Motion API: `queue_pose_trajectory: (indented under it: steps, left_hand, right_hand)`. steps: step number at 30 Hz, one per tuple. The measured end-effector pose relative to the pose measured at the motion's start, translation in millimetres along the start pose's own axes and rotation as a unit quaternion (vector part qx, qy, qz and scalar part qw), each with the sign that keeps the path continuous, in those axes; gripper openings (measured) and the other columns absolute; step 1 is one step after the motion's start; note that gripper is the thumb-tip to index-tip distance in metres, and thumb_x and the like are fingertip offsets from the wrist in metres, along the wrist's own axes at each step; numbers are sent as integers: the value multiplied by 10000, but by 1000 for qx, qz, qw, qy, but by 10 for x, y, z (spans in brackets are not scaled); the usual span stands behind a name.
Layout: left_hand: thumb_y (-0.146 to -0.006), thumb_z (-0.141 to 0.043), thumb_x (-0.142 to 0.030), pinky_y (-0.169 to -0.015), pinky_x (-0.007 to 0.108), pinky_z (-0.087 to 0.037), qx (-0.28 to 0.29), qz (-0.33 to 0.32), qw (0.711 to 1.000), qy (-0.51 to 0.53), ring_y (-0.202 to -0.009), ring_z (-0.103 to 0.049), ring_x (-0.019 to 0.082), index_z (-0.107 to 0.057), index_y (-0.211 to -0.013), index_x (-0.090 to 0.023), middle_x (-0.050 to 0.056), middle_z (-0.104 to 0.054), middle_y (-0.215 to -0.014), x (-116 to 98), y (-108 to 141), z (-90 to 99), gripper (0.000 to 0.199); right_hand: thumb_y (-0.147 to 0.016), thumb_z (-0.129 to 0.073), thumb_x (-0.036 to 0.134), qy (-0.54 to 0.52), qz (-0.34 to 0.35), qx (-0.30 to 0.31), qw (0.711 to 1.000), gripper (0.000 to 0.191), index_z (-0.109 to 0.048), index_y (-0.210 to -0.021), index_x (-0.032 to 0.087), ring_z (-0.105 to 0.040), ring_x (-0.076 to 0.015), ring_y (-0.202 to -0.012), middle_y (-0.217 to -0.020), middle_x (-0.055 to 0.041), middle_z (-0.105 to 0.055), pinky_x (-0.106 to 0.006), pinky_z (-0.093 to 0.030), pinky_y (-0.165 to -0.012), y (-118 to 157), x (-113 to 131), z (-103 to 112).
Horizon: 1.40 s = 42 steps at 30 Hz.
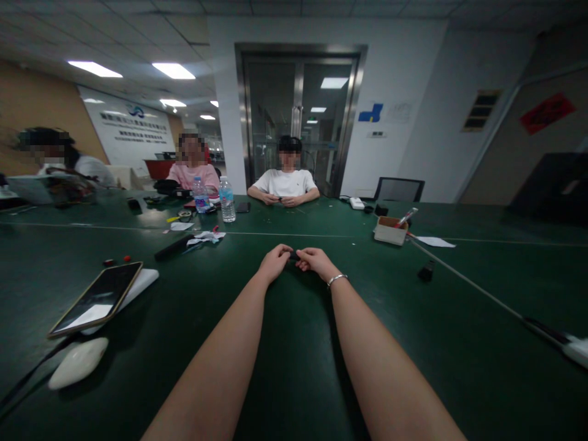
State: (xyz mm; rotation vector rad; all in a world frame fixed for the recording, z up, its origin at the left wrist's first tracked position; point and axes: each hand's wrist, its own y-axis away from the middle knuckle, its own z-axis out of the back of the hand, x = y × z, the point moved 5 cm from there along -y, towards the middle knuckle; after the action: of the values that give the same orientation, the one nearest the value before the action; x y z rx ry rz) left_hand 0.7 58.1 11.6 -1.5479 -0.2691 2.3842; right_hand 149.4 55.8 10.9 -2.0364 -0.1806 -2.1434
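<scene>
A small, dark, elongated object (293, 255), its material too small to tell, is held between the fingertips of both hands, just short of the pale seam that runs across the glossy dark green tabletop (296, 367). Its left end is pinched by the left hand (274, 263) and its right end by the right hand (316, 262); whether the tabletop is touched by it cannot be told. Toward the tabletop's left edge, a black-screened, gold-rimmed phone (98, 300) and a rounded white mouse (79, 362) are seen, well apart from the left hand. Toward the right edge, an open beige box (391, 233) is seen.
</scene>
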Motion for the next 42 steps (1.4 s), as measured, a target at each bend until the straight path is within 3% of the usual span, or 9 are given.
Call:
queue_pose_trajectory:
  steps: [10, 15, 22, 26, 29, 31, 36, 40, 42]
  left_hand:
    - [-832, -479, -333, -693, 261, -443, -8, 0, 1000, 9, -705, -570, 140, -654, -943, -200, 30, -647, -809, 10, -7, 4, 247]
    - [-777, -536, -235, -762, 266, -439, -27, -18, 999, 11, -789, -583, 145, -653, -933, -194, 33, -655, -864, 8, -11, 22, 199]
    - [-749, -569, -239, -638, 246, -429, -39, 4, 996, 81, -648, -546, 122, -636, -932, -142, 23, -602, -724, 4, -26, 32, 217]
    - [-780, -504, -227, -598, 227, -418, -29, 13, 993, 116, -607, -519, 99, -628, -885, -133, 25, -599, -744, -21, -24, 23, 187]
    - [-798, -478, -234, -570, 221, -406, -31, 12, 993, 110, -592, -504, 100, -632, -887, -135, 18, -587, -707, -25, -21, 37, 203]
    - [-804, -473, -238, -561, 219, -405, -37, 10, 993, 110, -586, -501, 101, -630, -895, -139, 12, -580, -685, -22, -19, 47, 207]
    - [-793, -492, -224, -570, 214, -411, -31, -6, 993, 111, -592, -504, 97, -618, -866, -146, 2, -568, -685, -24, -19, 30, 166]
    - [-804, -475, -215, -566, 211, -404, -37, -13, 993, 112, -588, -500, 95, -611, -873, -145, -2, -556, -671, -22, -22, 29, 168]
    - [-803, -479, -215, -563, 211, -404, -38, -12, 992, 117, -582, -498, 94, -608, -871, -147, 0, -564, -679, -18, -27, 27, 161]
  right_hand:
    - [-819, -647, 236, -1, 6, 4, 1000, 170, -623, -719, 101, -570, -60, -443, -553, -39, -651, -122, -484, -428, -2, 7, 0]
    - [-828, -637, 231, 3, -5, -9, 1000, 173, -607, -719, 100, -567, -60, -439, -556, -44, -652, -126, -483, -425, -10, -8, 8]
    - [-838, -622, 273, 9, -4, -1, 1000, 210, -592, -722, 101, -566, -68, -434, -546, -48, -641, -135, -478, -405, -21, -12, -7]
    - [-783, -669, 162, -3, 14, 24, 1000, 132, -588, -881, 125, -563, -52, -441, -595, 4, -627, -120, -475, -410, 21, 32, -23]
    - [-689, -729, 91, -17, 35, 30, 999, 417, -531, -1041, 194, -597, -57, -476, -720, 35, -631, -134, -492, -420, 60, 83, -29]
    - [-709, -729, 147, -12, 28, 25, 999, 440, -501, -1081, 208, -605, -65, -478, -746, 24, -638, -143, -496, -420, 71, 90, -34]
    - [-848, -591, 250, 2, 4, 28, 1000, 204, -524, -1020, 163, -576, -59, -426, -726, -20, -648, -144, -475, -397, 67, 69, -43]
    - [-717, -718, 156, -17, 38, 27, 999, 553, -444, -1189, 244, -617, -61, -496, -905, -8, -641, -150, -506, -433, 74, 100, -29]
    - [-782, -667, 242, -8, 23, 21, 999, 461, -455, -1189, 207, -598, -61, -469, -830, -21, -650, -146, -495, -418, 71, 87, -29]
